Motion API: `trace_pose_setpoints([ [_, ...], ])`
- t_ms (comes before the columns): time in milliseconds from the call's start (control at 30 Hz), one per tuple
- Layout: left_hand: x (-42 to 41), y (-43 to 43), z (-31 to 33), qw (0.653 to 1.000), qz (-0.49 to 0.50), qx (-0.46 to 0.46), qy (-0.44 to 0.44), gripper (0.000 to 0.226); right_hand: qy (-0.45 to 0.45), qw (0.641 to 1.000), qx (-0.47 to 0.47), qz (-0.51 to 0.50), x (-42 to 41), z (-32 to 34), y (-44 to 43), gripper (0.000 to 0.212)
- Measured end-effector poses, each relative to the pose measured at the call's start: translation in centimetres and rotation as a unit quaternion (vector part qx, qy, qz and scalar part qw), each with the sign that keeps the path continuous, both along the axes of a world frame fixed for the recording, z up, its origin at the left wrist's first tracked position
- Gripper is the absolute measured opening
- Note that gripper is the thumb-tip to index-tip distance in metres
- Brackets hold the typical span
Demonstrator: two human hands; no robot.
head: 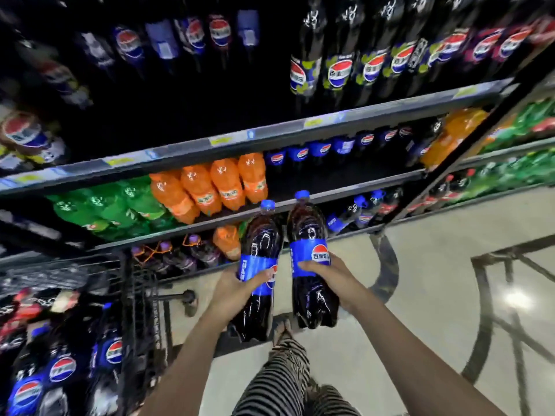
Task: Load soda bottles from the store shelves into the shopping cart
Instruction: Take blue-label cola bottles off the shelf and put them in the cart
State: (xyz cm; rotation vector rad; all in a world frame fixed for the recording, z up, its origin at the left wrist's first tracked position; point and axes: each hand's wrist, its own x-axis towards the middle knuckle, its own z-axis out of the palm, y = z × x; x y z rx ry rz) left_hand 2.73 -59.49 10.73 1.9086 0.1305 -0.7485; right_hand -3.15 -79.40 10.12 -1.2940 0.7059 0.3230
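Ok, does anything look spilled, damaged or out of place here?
Nothing stands out. The left hand grips the left cola bottle and the right hand grips the right cola bottle. Both are capped, with no leak showing. Bottles on the shelves stand in rows, and those in the cart lie piled. The frame's edges are blurred.

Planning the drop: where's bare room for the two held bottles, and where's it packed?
Free: the dark strip of middle shelf right of the orange bottles, in front of the small blue-label bottles; the floor right of the right hand. Packed: the cart, cola bottles up against its near wire wall. Its far end is too dark to judge.
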Motion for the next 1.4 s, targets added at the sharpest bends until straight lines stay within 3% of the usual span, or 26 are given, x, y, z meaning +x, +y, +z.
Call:
trace_pose_setpoints([
  [67, 1.9, -3.6, -2.1, 1.000, -0.028, -0.010, -0.009, 0.017, -0.001, 1.000, -0.015, -0.023, 1.4, -2.1, -2.6, 0.053],
  [300, 8.0, -13.1, -11.1, 0.997, -0.001, -0.045, -0.057, 0.014, -0.047, 0.993, -0.048, -0.099, 7.1, -9.9, -11.5, 0.020],
  [367, 10.0, -15.7, -13.1, 0.993, 0.012, -0.068, -0.091, 0.015, -0.084, 0.990, -0.056, -0.103, 9.2, -12.0, -14.0, 0.016],
  [433, 12.3, -18.2, -15.4, 0.987, 0.020, -0.093, -0.128, 0.021, -0.129, 0.985, -0.076, -0.090, 11.5, -13.9, -16.3, 0.025],
  [567, 15.9, -22.1, -18.9, 0.970, 0.049, -0.148, -0.185, 0.018, -0.222, 0.967, -0.105, -0.074, 15.2, -17.4, -20.0, 0.010],
  [733, 19.0, -24.8, -22.0, 0.942, 0.057, -0.222, -0.247, 0.022, -0.315, 0.935, -0.158, -0.032, 19.7, -20.6, -23.0, 0.025],
  [833, 21.0, -25.3, -23.1, 0.918, 0.068, -0.229, -0.316, 0.036, -0.375, 0.909, -0.179, -0.022, 22.2, -21.4, -23.6, 0.035],
  [1067, 24.3, -24.2, -23.5, 0.872, 0.092, -0.251, -0.409, 0.044, -0.451, 0.847, -0.258, -0.113, 27.5, -22.3, -21.8, 0.043],
  [1200, 25.7, -23.3, -23.6, 0.836, 0.097, -0.228, -0.489, 0.033, -0.462, 0.821, -0.311, -0.128, 29.3, -23.6, -20.8, 0.051],
  [1333, 27.4, -22.6, -25.4, 0.838, 0.073, -0.189, -0.507, 0.053, -0.457, 0.817, -0.325, -0.136, 30.5, -25.0, -20.5, 0.070],
  [1400, 28.2, -22.4, -26.6, 0.845, 0.062, -0.165, -0.505, 0.055, -0.463, 0.812, -0.325, -0.141, 31.0, -25.3, -20.7, 0.066],
])
